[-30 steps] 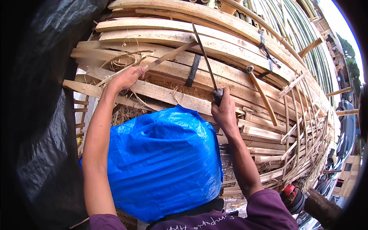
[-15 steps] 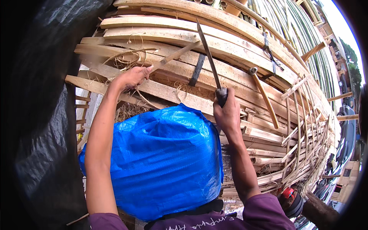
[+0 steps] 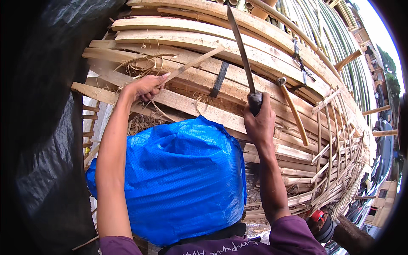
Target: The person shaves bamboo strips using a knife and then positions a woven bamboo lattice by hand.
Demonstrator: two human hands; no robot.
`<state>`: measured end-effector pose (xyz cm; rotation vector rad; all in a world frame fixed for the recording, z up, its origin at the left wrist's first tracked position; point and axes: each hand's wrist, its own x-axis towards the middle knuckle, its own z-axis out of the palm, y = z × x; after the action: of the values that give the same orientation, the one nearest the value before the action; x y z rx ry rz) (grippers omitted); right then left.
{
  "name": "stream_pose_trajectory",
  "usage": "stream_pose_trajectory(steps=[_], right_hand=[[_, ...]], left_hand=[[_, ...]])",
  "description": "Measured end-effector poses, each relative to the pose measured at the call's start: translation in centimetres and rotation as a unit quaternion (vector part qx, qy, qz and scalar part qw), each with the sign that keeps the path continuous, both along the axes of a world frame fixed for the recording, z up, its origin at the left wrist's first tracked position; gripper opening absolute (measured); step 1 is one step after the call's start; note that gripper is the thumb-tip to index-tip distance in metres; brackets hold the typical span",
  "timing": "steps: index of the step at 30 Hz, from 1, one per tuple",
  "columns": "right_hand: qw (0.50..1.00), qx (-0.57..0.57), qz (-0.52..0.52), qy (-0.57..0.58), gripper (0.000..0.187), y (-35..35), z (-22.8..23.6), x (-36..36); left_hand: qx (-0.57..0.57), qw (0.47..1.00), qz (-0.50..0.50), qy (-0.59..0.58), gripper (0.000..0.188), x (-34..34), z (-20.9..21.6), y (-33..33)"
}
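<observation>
My right hand (image 3: 260,117) is closed round the dark handle of a long machete (image 3: 242,46), whose blade points up and away over the stacked lumber. In my left hand (image 3: 147,87) is one end of a thin, pale bamboo strip (image 3: 196,61), pinched between thumb and fingers and slanting up to the right. The blade and the strip are apart. Curled shavings (image 3: 142,63) lie on the boards beside my left hand. A blue tarp (image 3: 182,178) covers my lap below both hands.
Long wooden boards (image 3: 182,40) are stacked ahead, some bound with black strapping (image 3: 219,79). A hammer (image 3: 294,112) with a wooden handle rests on them at right. Thin split strips (image 3: 335,170) pile up further right. Dark sheeting (image 3: 51,140) hangs at left.
My right hand has moved right and slightly up with the machete, taking the blade away from the bamboo strip. The left hand has barely moved.
</observation>
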<state>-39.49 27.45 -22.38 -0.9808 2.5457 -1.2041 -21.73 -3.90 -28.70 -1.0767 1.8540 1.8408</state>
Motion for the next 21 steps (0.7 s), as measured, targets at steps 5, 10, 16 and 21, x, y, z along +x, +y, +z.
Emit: stream_pose_trajectory(steps=[5,10,16,21], right_hand=[[0.998,-0.045,-0.011,0.030,0.022,-0.1,-3.4,0.0],[0.998,0.058,0.001,-0.005,0.033,0.5,-4.6,0.2],[0.998,0.041,-0.041,-0.005,0.034,2.9,-4.0,0.4],[0.994,0.085,-0.058,0.042,0.038,4.1,-3.4,0.1]], left_hand=[[-0.030,0.999,-0.001,-0.012,0.057,-0.7,0.4,0.5],[-0.073,0.997,0.004,0.008,0.057,-0.4,0.3,2.2],[-0.165,0.979,0.041,0.115,0.047,8.2,0.6,4.0],[-0.304,0.919,0.209,0.139,0.041,22.2,6.1,8.2]])
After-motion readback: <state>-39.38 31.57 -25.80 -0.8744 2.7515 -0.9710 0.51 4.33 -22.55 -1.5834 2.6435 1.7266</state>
